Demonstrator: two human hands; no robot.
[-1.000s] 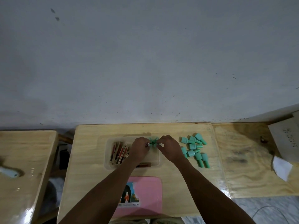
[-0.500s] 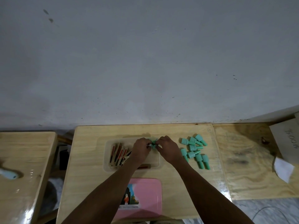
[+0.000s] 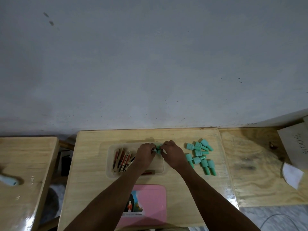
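Both hands meet over the far right part of a clear plastic tray (image 3: pixel 110 170) on the wooden table. My left hand (image 3: pixel 144 155) and my right hand (image 3: pixel 171 155) each pinch a small green plastic piece (image 3: pixel 158 149) held between them; how the piece is built is hidden by the fingers. In the tray's left half lie several slim red-and-black sticks (image 3: pixel 122 160). To the right of the tray lies a heap of several green bottle-shaped caps (image 3: pixel 200 155).
A pink lid (image 3: pixel 150 204) with a picture label lies at the near table edge between my forearms. A second wooden table (image 3: pixel 260 165) on the right carries a cardboard box (image 3: pixel 295 144) and a white paper (image 3: pixel 292 176). Another table (image 3: pixel 25 164) stands left, across a gap.
The two hands have drawn closer together around the green piece, which shows less between the fingers than before. The rest stays put.
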